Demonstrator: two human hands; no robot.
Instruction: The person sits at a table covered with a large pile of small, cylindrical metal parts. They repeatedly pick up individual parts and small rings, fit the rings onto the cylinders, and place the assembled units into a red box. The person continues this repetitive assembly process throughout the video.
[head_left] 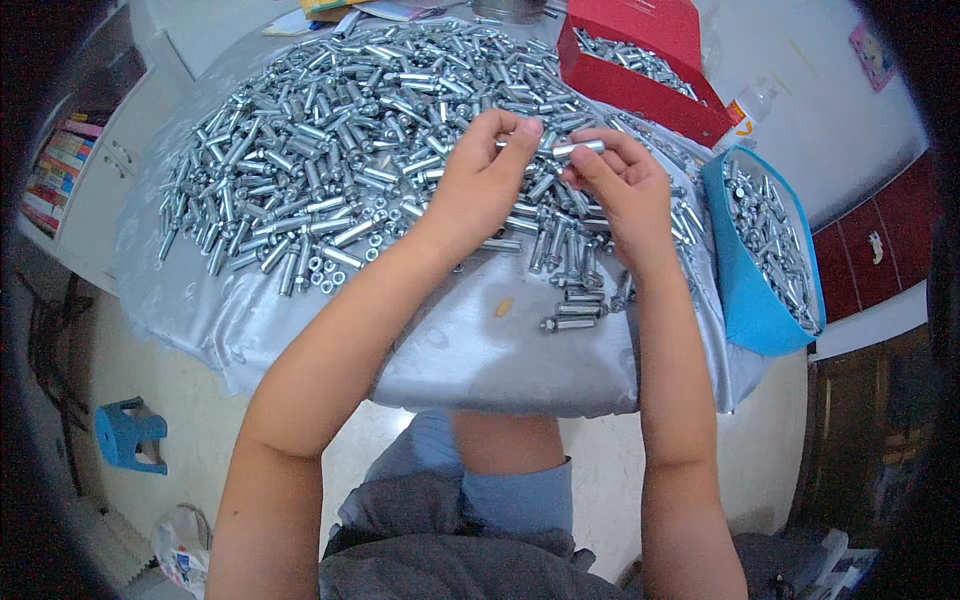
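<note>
Blue stool (130, 433) seen on floor at left; plastic bottle (752, 105) beside red box (640, 70); books (55, 170) shelved far left.

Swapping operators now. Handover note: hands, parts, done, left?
Left hand and right hand: raised over the table, both pinching one metal bolt between fingertips.
Parts: big heap of loose bolts on the silver cloth; small cluster near the front edge.
Done: blue box and red box each hold bolts.
Left: most of the heap remains on the cloth.
</note>
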